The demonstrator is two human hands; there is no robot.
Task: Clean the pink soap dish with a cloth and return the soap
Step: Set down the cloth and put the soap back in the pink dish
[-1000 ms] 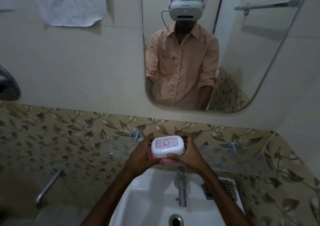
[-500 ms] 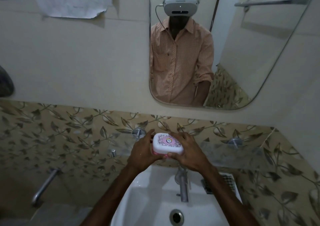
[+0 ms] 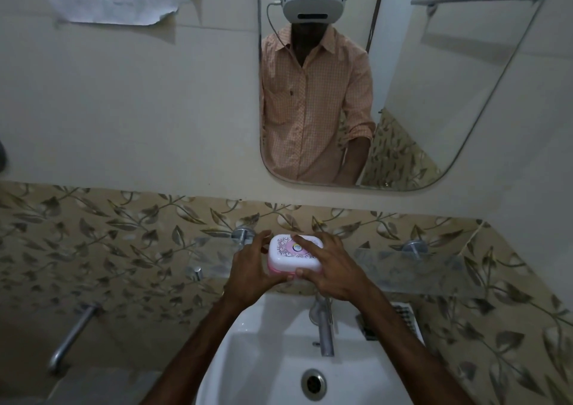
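Bathroom walls with a leaf pattern stand behind a white sink [image 3: 248, 352], and a mirror [image 3: 465, 94] hangs above it. Just over the sink, a clear glass shelf [image 3: 434, 268] sticks out from the wall on round metal pegs.

Both hands hold the pink soap dish [image 3: 293, 257] at the level of that shelf. I think it is on the shelf or just above it, but the glass is see-through and the light is dim, so I cannot be sure. The dish is closed, with its white patterned lid on top and the pink bottom showing under it.

The left hand [image 3: 252, 269] grasps the left side, thumb near the front and fingers round the back. That probably keeps the dish from sliding. The right hand [image 3: 331, 268] wraps the right side, with one finger lying flat across the lid and the thumb under the front edge. It may be holding the lid down, or getting ready to lift it.

No cloth can be seen, and the soap is hidden if it is inside. So the cleaning does not look started. The lid likely has to come off next. A wet dish could slip into the sink by the tap [image 3: 324, 327].
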